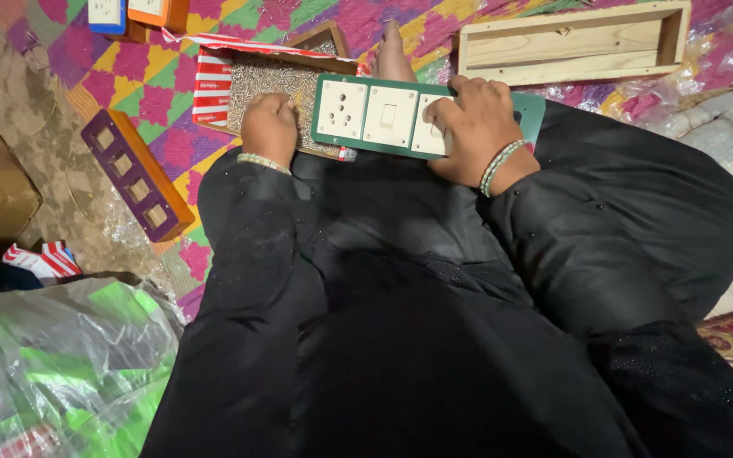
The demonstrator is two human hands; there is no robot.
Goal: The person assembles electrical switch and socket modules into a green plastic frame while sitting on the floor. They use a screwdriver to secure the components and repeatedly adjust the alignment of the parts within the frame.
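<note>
A green switch board panel with a white socket and white switches lies across my lap. My right hand grips its right part, fingers curled over the top edge and thumb on a switch. My left hand is closed into a fist, resting in a red and white striped box filled with small metal screws, just left of the panel. Whether the fist holds screws is hidden. A bare foot shows behind the panel.
A purple-faced wooden board frame with several cut-outs lies at left. An open wooden box sits at the top right on a colourful mat. Plastic-wrapped green packs lie at the lower left. Orange and blue boxes sit at the top.
</note>
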